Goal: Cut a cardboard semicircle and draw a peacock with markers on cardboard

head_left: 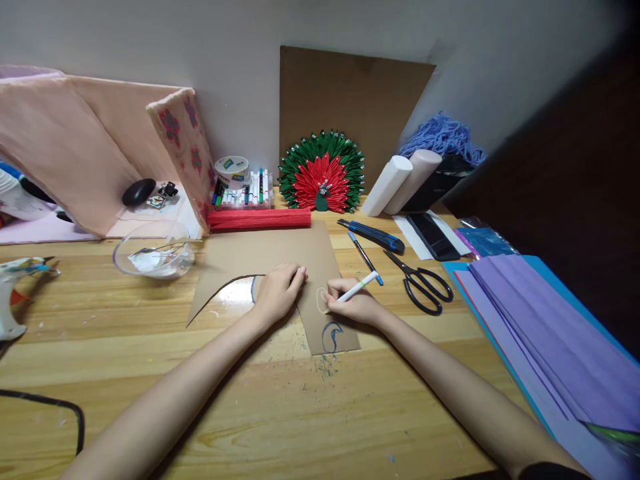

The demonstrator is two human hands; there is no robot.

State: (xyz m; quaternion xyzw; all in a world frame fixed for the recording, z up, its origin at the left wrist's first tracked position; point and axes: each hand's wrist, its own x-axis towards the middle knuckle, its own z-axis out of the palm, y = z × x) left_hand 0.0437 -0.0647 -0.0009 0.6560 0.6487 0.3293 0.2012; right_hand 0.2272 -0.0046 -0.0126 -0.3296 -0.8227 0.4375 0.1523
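Observation:
My right hand point(353, 305) grips a white marker point(359, 285) with a light green band, its lower end by a pale yellow rounded outline point(321, 300). That outline is on a sheet of brown cardboard point(260, 250) with a curved piece cut away at its lower left. Below it on the cardboard is a blue hooked, crescent-like drawing point(330, 338). My left hand point(280, 291) lies on the sheet with its fingers stretched out, holding nothing. Just beyond the right hand are a thin blue and black pen point(365, 258) and black-handled scissors point(420, 283).
A blue and black utility knife point(373, 235) lies near a dark phone point(434, 235). A red paper roll point(260, 219) crosses the sheet's far edge. Behind stands a green and red peacock craft point(321, 173). Purple sheets point(550, 333) are at right, a clear bowl point(154, 250) at left.

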